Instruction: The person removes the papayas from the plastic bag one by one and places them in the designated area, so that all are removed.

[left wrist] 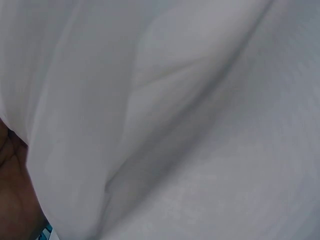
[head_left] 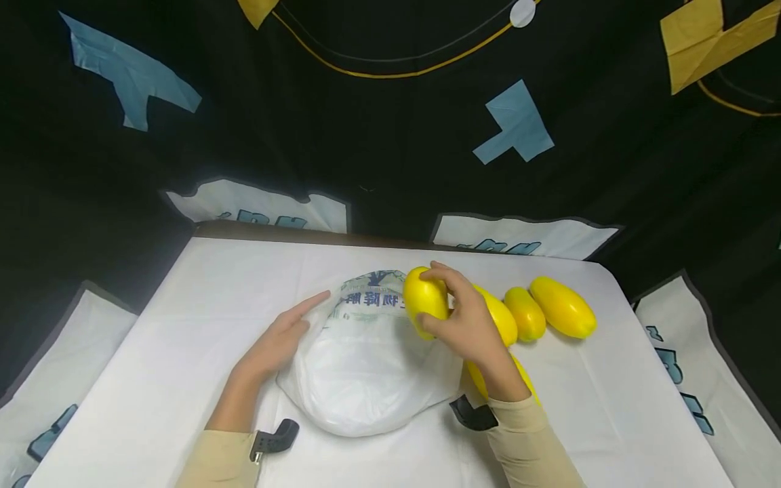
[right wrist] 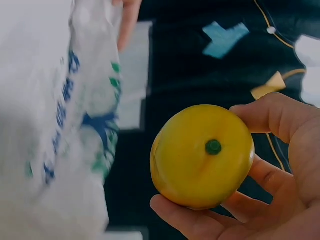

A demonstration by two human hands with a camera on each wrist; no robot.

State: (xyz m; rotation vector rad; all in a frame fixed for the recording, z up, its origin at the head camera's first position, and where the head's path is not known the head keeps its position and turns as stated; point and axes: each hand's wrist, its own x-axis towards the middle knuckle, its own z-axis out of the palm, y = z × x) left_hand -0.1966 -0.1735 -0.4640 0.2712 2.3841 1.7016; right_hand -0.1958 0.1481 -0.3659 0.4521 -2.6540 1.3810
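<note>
A white plastic bag (head_left: 372, 366) with blue and green print lies puffed out on the table. My left hand (head_left: 277, 339) pinches its left edge, index finger stretched along the rim; the bag's film (left wrist: 210, 150) fills most of the left wrist view and hides the grip. My right hand (head_left: 466, 318) holds a yellow mango (head_left: 425, 301) between thumb and fingers, over the bag's right upper side. In the right wrist view this mango's green stem end faces the camera, a gap apart from the printed bag (right wrist: 90, 110).
To the right of the bag lie more mangoes: one large (head_left: 563, 307), one smaller (head_left: 525, 314), one behind my right hand (head_left: 502, 317) and another partly under my forearm (head_left: 525, 379). A white cloth covers the table (head_left: 610, 407). Black printed fabric (head_left: 366, 149) hangs behind it.
</note>
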